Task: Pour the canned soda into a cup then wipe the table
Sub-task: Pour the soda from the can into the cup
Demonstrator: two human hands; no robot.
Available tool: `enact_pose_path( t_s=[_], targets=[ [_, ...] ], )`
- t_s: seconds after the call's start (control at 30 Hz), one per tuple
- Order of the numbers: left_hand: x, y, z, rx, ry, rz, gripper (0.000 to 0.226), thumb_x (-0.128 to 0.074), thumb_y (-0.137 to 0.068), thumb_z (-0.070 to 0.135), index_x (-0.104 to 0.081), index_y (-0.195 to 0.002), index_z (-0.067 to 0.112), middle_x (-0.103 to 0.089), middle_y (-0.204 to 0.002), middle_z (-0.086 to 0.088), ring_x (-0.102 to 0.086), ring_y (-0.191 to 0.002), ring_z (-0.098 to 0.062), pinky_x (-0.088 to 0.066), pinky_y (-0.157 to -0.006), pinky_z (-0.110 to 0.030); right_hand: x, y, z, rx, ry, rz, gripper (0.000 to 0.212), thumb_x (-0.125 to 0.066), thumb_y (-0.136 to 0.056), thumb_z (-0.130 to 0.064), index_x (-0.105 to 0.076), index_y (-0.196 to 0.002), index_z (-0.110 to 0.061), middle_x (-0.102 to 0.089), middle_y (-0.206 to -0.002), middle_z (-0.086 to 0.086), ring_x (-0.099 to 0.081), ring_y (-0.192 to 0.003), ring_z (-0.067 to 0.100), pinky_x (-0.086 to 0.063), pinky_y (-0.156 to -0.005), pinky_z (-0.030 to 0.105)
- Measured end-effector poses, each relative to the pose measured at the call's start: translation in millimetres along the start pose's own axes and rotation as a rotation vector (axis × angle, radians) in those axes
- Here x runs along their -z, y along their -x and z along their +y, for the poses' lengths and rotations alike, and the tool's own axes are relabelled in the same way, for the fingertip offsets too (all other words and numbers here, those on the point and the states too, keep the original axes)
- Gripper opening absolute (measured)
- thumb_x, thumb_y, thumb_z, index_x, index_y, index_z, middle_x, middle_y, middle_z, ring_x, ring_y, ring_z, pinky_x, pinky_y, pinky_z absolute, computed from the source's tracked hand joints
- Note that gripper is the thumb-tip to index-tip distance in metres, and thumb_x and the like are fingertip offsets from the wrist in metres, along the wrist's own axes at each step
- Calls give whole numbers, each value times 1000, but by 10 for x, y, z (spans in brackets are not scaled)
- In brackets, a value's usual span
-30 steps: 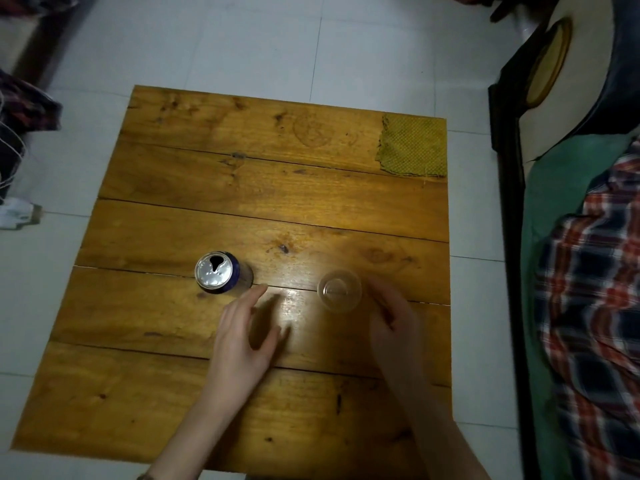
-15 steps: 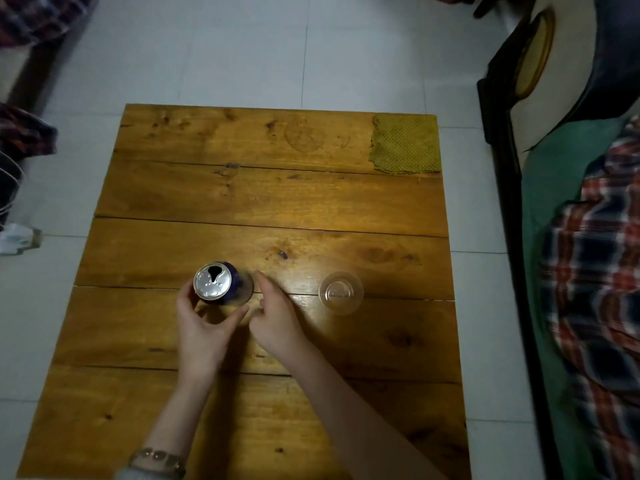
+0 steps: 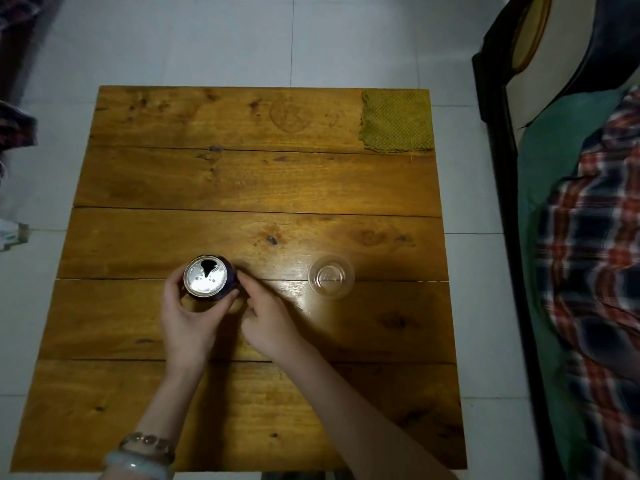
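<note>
An opened dark blue soda can [image 3: 206,278] stands upright on the wooden table [image 3: 242,181], left of centre. My left hand [image 3: 188,320] grips the can from the near side, thumb and fingers curled round its body. My right hand [image 3: 266,317] touches the can's right side with its fingertips. A clear plastic cup [image 3: 331,276] stands upright and empty to the right of the can, apart from both hands. A yellow-green cloth [image 3: 396,121] lies flat at the table's far right corner.
White tiled floor [image 3: 242,39] surrounds the table. A dark-framed bed or couch with a green sheet and a plaid blanket [image 3: 595,258] runs along the right side. Some fabric lies on the floor at the far left.
My left hand closed round the can. My right hand left the cup and came across to the can's right side. The camera view shifted slightly.
</note>
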State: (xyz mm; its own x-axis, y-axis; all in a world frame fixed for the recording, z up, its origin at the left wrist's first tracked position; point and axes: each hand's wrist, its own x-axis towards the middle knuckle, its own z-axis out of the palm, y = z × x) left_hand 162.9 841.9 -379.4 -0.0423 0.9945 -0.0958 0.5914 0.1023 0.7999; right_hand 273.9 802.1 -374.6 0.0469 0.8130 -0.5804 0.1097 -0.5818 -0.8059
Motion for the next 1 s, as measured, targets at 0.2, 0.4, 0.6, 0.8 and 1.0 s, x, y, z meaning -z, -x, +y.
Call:
enact_pose_path(
  t_s=[0.2, 0.4, 0.6, 0.8, 1.0],
  targets=[
    [78, 231, 215, -110, -15, -66, 70, -89, -58, 17, -48, -114, 26, -57, -114, -1, -53, -108, -16, -44, -96, -40, 178, 319, 57, 85, -11, 80, 67, -38, -83, 4, -35, -144, -24, -40, -146, -4, -41, -131, 15, -36, -109, 38],
    [122, 460, 489, -131, 19, -154, 72, -89, -56, 19, -48, -116, 20, -57, -112, 2, -54, -107, -9, -43, -95, -28, 367, 547, 112, 149, -96, 124, 64, -36, -82, 7, -43, -140, -20, -49, -140, -6, -45, -127, 3, -38, -108, 27],
    [137, 568, 727, -116, 39, -184, 72, -88, -51, 29, -48, -110, 24, -53, -103, 22, -50, -96, 15, -40, -83, -6, 394, 666, 169, 152, -101, 172, 62, -47, -81, -12, -39, -141, -27, -48, -140, -12, -41, -130, 1, -38, -108, 36],
    [42, 773, 928, -87, 47, -137, 71, -91, -53, 17, -47, -109, 22, -54, -101, 20, -52, -93, 15, -40, -78, -2, 386, 795, 83, 187, -43, 196, 76, -64, -76, -24, -28, -142, -34, -41, -141, -15, -37, -131, 2, -36, -108, 41],
    [-21, 1020, 1172, -18, 159, -232, 73, -92, -49, 35, -47, -107, 40, -58, -105, 34, -58, -99, 9, -47, -81, -11, 674, 946, 58, 191, -78, 314, 72, -84, -61, -30, -47, -122, -37, -56, -118, -20, -50, -111, -8, -41, -94, 15]
  ],
)
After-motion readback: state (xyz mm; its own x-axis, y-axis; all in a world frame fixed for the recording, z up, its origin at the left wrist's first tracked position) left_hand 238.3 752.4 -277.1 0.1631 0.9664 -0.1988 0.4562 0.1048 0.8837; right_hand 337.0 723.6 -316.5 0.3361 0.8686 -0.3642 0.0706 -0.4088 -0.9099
